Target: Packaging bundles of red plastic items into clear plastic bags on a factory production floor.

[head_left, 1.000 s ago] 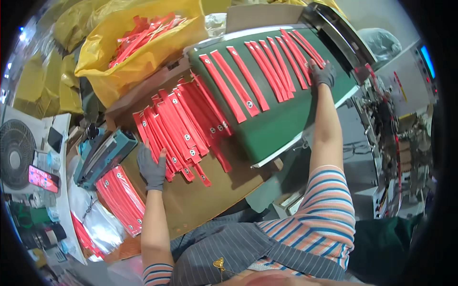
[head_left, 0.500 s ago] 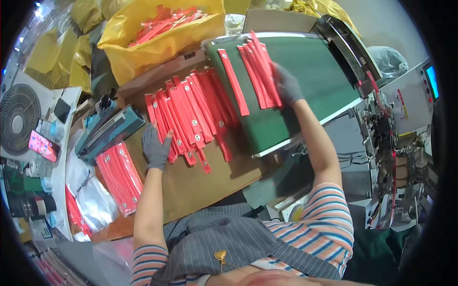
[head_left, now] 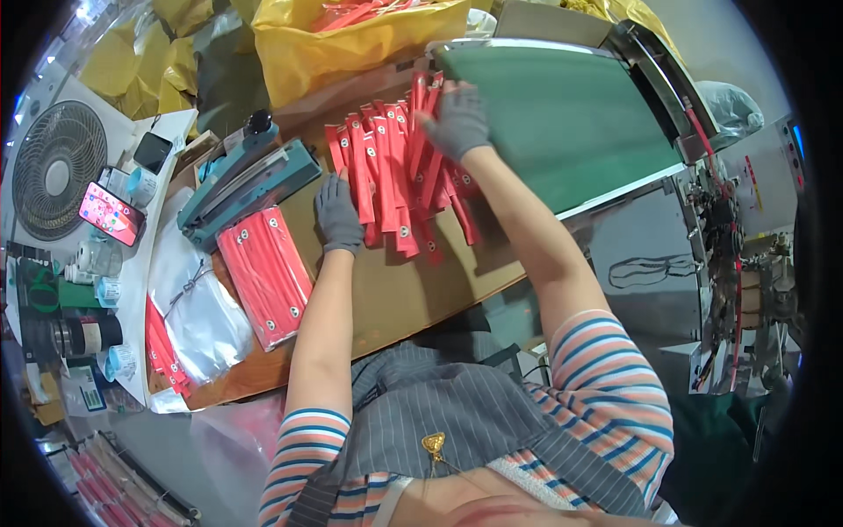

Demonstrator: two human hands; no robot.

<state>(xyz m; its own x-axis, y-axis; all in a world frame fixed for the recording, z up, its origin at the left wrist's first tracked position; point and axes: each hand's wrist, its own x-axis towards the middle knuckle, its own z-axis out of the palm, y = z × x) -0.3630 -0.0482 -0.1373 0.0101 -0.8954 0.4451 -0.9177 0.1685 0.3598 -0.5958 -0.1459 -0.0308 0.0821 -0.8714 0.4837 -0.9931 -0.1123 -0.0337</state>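
Slim red packets (head_left: pixel 386 176), which look like wrapped chopsticks, lie in a loose, overlapping pile on the brown work surface (head_left: pixel 399 303). Both my hands wear grey gloves with bare fingertips. My left hand (head_left: pixel 339 213) is open, lying flat along the left side of the pile, its fingers against the nearest packets. My right hand (head_left: pixel 459 123) is at the pile's upper right, thumb spread from the fingers, touching packets there beside the green conveyor belt (head_left: pixel 562 123). Its palm side is hidden, and I see no firm grip on a packet.
A clear bag of red packets (head_left: pixel 265 277) lies left of my left arm, by a teal bag sealer (head_left: pixel 250 189) and clear plastic bags (head_left: pixel 198 321). A yellow sack (head_left: pixel 351 53) stands at the back. A fan (head_left: pixel 60 171) and phone (head_left: pixel 112 213) are far left; machinery (head_left: pixel 729 255) is right.
My right hand has moved left off the green belt, and the packets that lay on the belt are now at the pile. The view has shifted; my left hand stays beside the pile.
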